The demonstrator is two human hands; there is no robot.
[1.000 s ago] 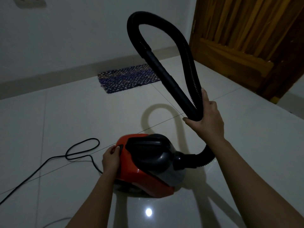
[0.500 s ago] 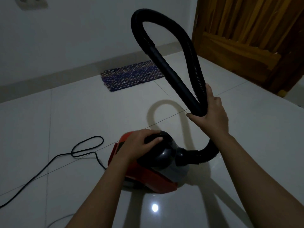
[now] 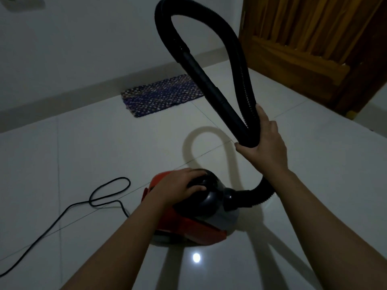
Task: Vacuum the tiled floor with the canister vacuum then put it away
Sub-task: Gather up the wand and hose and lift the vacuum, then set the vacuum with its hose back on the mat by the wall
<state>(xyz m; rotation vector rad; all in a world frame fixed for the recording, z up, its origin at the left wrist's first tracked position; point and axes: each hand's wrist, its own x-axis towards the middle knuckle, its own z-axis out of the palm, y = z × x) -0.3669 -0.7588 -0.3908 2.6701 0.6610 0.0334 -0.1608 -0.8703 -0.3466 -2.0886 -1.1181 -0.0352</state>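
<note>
Dim tiled floor (image 3: 83,155) — left hand (image 3: 180,185) grips vacuum (image 3: 209,206), right hand (image 3: 266,143) hose (image 3: 259,195); cord (image 3: 72,205) cropped.

Two bare forearms run in from the bottom edge, one at lower left, one at lower right. The left hand (image 3: 181,186), centre frame, and right hand (image 3: 267,143), right of centre, are bare too.

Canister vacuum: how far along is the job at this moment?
Vacuuming looks finished: the hose is folded into a loop, gripped by the right hand, off the tiled floor. In hand: the left hand grips the top of the canister vacuum, apparently to lift it. Left: the cord lies loose on the floor, and the vacuum is not yet put away.
</note>
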